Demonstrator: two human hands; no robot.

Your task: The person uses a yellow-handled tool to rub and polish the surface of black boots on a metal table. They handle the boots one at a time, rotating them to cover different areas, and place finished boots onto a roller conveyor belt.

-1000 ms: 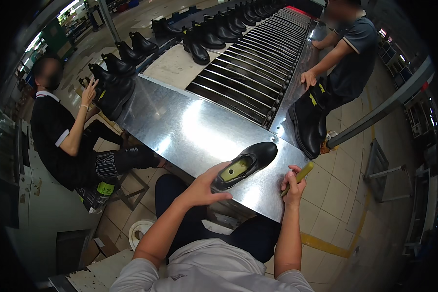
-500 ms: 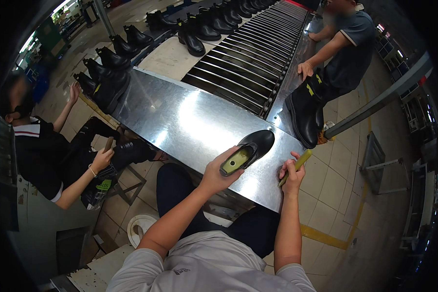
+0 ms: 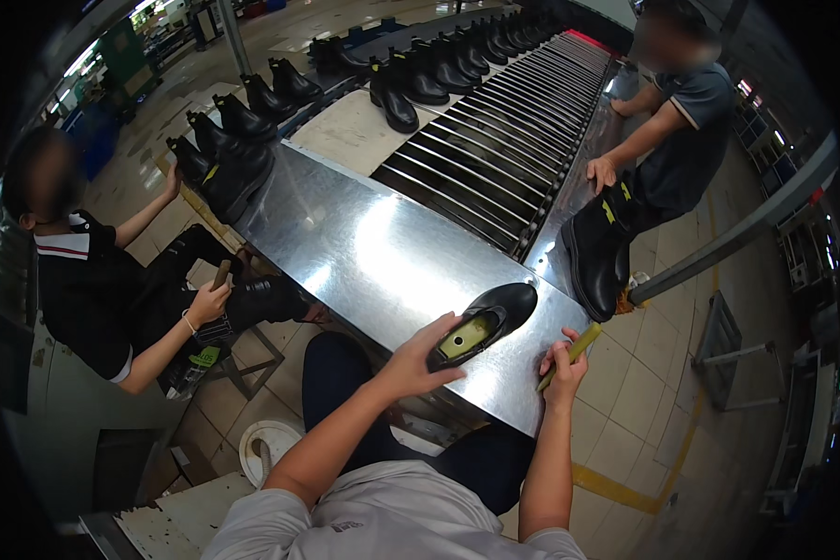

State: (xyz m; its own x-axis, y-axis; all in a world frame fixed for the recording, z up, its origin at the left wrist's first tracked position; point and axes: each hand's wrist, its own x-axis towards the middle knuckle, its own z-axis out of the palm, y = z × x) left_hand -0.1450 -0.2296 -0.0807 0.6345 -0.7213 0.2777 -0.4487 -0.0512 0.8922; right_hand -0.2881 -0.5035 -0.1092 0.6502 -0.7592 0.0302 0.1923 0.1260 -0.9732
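Note:
A black shoe rests on the shiny metal tabletop, its toe pointing away to the right. Inside its opening shows a green shoe last with a round hole in it. My left hand holds the heel end, fingers on one side and thumb on the other. To the right, over the table's edge, my right hand is closed around a yellow-green stick-like tool. The tool slants, its narrow lower end by my fingers; I cannot make out its exact kind.
Beyond the tabletop runs a roller conveyor, with rows of black boots beside it. More boots stand at the table's left end. Co-workers are on the left and right. A grey post slants at the right, near black boots.
The whole view has shifted, so the scene sits lower and further right. The left co-worker's raised hand is now at a boot. My hands keep hold of the shoe and the tool.

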